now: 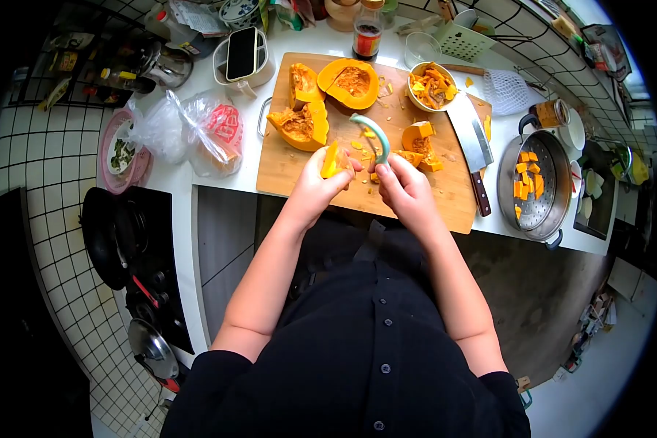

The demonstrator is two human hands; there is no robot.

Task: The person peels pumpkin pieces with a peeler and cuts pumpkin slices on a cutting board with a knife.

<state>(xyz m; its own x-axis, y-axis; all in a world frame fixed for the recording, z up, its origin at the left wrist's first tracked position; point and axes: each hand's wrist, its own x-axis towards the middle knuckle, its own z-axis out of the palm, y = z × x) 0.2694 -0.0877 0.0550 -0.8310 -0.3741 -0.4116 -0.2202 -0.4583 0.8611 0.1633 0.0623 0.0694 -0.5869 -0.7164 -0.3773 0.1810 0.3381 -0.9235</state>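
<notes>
My left hand [321, 181] is closed around a piece of pumpkin [333, 160] over the front of a wooden cutting board [285, 175]. In my right hand [405, 188] is a pale green peeler [379, 135], its curved head pointing up and to the left, apart from the pumpkin piece. Larger pumpkin wedges [299, 125] and a seeded pumpkin half [349, 82] rest at the back left of the board. Smaller pumpkin chunks [423, 150] lie right of my right hand. Scraps and seeds are scattered between them.
A cleaver [473, 139] lies along the board's right edge, its handle toward me. Behind it stands a bowl of peelings [432, 86]. At right, a steamer pot [534, 182] holds cubed pumpkin. Plastic bags [212, 139], a phone [241, 54] and a sauce bottle [368, 33] stand farther back.
</notes>
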